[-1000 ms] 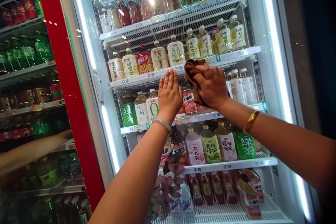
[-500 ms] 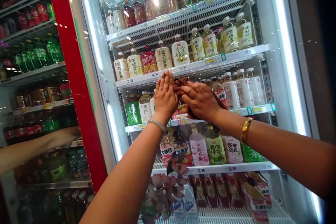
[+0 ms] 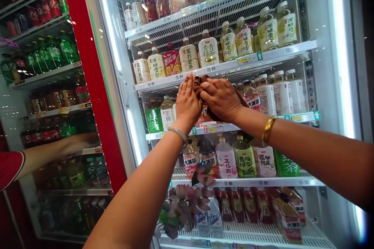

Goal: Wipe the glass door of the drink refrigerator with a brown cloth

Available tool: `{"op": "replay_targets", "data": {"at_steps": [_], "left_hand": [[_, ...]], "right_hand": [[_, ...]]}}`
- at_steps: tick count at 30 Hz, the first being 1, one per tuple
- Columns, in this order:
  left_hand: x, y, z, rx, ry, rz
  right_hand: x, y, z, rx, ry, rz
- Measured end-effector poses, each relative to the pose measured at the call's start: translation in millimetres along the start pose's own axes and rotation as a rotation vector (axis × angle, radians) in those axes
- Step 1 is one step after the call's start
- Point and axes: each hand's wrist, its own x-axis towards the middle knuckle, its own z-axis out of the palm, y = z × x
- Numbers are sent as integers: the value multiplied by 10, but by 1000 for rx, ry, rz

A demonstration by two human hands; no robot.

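I have the right hand gripping the brown cloth, bunched at its fingers, just beside the left hand. Left: flat, fingers together. I see a green-labelled bottle off to its left.

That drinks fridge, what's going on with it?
A person's right hand holds a bunched brown cloth up at the front of the drinks fridge, seemingly against glass. The left hand is held flat close beside the cloth, gripping nothing. Behind them, bottles stand in rows on the shelves.
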Motion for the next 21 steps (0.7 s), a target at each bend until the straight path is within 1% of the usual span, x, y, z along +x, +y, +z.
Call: {"op": "replay_targets", "data": {"at_steps": [2,4,5,7,8,10,12,13,15,17,19,21], "left_hand": [[-2,-18,-29,15,-19,3],[-12,-48,-67,30,-38,30],[-23,-66,-85,35,-45,52],[-54,-104,-104,44,-47,87],[-72,-122,-104,48,-38,86],[-108,-156,-88,56,3,30],[-133,-190,-69,58,45,-48],[-141,-209,-66,59,53,-74],[-151,-252,-83,60,38,-73],[-164,-305,-126,64,-1,-27],[-188,-359,-174,65,-35,26],[-224,-402,-203,63,-47,55]], "right_hand": [[131,79,13,20,-23,-5],[170,147,10,25,-12,58],[142,143,5,16,9,110],[25,38,4,-11,56,168],[-33,-50,12,-20,67,153],[-64,-229,47,-22,63,73],[62,-318,93,-6,37,11],[171,-312,114,2,21,5],[396,-233,142,26,-11,32],[513,-164,150,57,-34,103],[464,-207,143,73,-30,187],[319,-368,133,70,-24,192]]}}
